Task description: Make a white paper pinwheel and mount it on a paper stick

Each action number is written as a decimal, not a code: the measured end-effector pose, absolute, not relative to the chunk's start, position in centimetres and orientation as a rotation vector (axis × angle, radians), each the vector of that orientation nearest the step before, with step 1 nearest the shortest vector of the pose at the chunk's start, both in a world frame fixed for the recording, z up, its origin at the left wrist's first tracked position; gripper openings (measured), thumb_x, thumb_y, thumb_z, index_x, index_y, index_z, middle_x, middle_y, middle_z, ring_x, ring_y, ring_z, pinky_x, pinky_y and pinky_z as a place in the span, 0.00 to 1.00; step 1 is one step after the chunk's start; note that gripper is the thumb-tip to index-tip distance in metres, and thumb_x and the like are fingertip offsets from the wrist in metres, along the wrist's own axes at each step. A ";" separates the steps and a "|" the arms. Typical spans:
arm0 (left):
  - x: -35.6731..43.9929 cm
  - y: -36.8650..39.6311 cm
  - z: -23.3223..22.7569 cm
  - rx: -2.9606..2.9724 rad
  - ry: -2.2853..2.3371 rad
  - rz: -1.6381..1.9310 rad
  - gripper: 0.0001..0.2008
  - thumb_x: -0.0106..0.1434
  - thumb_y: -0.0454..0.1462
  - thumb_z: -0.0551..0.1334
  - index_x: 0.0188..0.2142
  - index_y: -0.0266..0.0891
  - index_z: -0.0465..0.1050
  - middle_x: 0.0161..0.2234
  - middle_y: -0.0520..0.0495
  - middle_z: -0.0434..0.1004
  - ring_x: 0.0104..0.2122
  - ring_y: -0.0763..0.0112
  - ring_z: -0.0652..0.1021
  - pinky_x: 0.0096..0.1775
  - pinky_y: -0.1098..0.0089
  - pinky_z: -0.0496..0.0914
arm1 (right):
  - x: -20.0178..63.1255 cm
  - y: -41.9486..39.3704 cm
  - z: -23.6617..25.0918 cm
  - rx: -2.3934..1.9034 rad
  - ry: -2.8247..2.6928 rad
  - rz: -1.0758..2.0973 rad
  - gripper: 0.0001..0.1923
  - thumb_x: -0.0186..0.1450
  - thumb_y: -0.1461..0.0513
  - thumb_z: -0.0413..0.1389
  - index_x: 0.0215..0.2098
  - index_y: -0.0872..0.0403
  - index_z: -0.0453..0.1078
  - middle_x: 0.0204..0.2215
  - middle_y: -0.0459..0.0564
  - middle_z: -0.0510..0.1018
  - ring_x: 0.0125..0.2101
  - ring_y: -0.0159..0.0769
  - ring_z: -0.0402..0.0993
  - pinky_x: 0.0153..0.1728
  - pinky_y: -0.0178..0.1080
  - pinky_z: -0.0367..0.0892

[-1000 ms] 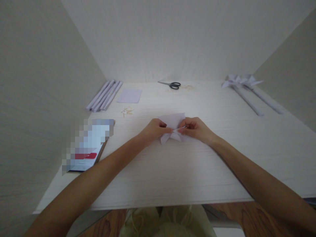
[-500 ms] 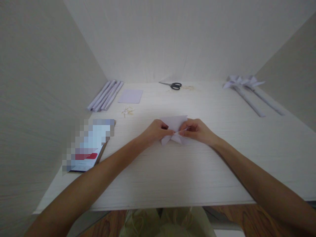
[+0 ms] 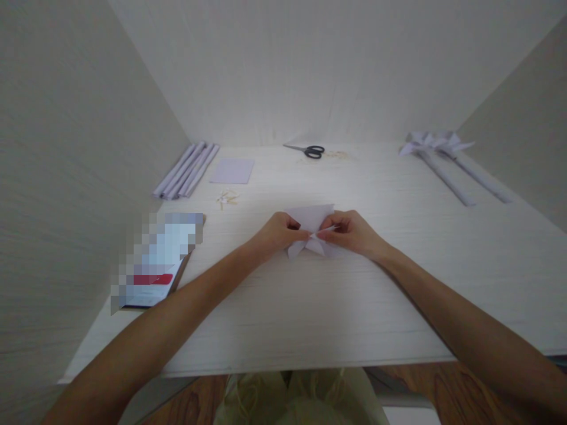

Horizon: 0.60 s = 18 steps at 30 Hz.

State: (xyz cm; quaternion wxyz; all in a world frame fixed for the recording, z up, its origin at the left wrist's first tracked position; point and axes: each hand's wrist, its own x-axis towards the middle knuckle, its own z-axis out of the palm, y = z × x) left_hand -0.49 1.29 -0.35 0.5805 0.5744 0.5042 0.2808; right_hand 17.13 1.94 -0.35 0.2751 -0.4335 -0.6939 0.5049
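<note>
Pale lilac folded-paper piece (image 3: 311, 216), clock centre: pinched by left hand (image 3: 277, 236) at its nine o'clock, right hand (image 3: 353, 232) at its three. Possible fault: tear or skewed crease, from uneven pulling. Surface: white, streaky-grained tabletop (image 3: 283, 307). Room: pale grey panel walls (image 3: 283, 71) at nine, twelve and three; brown wood-look floor (image 3: 456, 386), five.

Bare forearms (image 3: 210, 276), pale olive clothing (image 3: 305, 404)
</note>
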 end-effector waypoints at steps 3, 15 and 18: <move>-0.5 1.3 -0.2 1.365 1.211 0.656 0.07 0.43 0.36 0.61 0.16 0.33 0.68 0.17 0.53 0.67 0.19 0.77 0.67 0.22 0.75 0.58 | 17.1 1.9 -0.3 -1.178 -1.874 1.338 0.11 0.50 0.57 0.56 0.22 0.58 0.67 0.16 0.44 0.66 0.16 0.26 0.60 0.16 0.31 0.53; -0.5 1.4 -0.4 1.352 1.209 0.644 0.07 0.42 0.36 0.61 0.18 0.33 0.70 0.17 0.53 0.67 0.19 0.77 0.67 0.22 0.75 0.60 | 16.9 1.9 -0.5 -1.186 -1.868 1.344 0.10 0.50 0.58 0.56 0.22 0.58 0.66 0.15 0.43 0.65 0.15 0.25 0.58 0.16 0.30 0.52; -0.5 1.4 -0.5 1.332 1.194 0.643 0.07 0.42 0.37 0.61 0.18 0.33 0.69 0.17 0.53 0.67 0.20 0.77 0.68 0.23 0.75 0.60 | 16.9 1.9 -0.5 -1.173 -1.873 1.344 0.10 0.51 0.58 0.55 0.22 0.58 0.66 0.15 0.43 0.65 0.15 0.25 0.58 0.15 0.30 0.51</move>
